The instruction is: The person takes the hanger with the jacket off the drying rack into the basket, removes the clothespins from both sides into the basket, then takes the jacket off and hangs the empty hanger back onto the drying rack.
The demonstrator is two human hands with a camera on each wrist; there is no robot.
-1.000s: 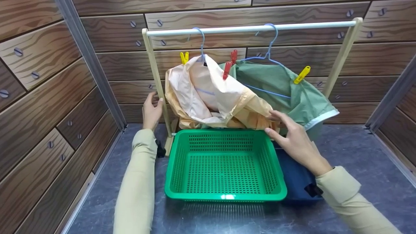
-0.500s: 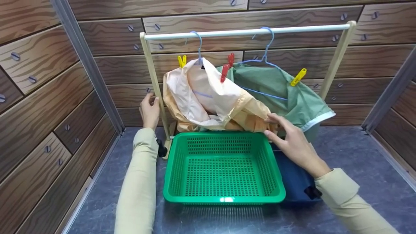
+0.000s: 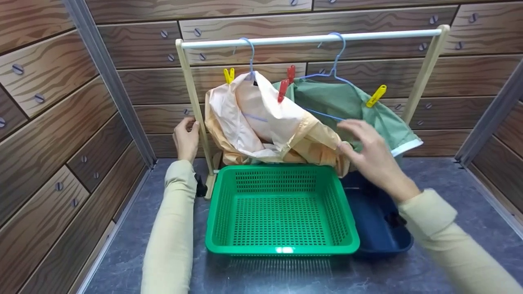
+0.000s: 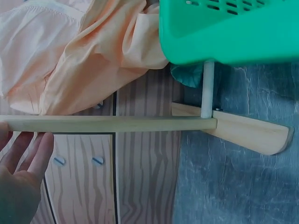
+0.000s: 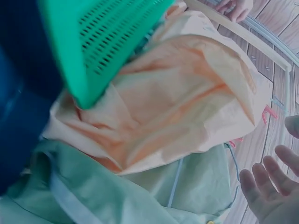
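My right hand, fingers spread and slightly bent, is beside the peach cloth garment and in front of the green garment. In the right wrist view its fingers are apart from the cloth. The left hand is at the left post of a small wooden clothes rack; its fingertips touch the post's edge in the left wrist view. Both garments hang on blue hangers, held with yellow and red clothespins. The peach garment's lower right end droops beside the basket's back corner.
A green perforated basket stands in front of the rack. To its right, partly behind it, is a dark blue basin. Wood-patterned walls with metal corner strips surround the dark tabletop.
The right hand has let go of the peach garment's edge and moved up, now in front of the green garment. The freed peach cloth hangs lower. The left hand has stayed at the post.
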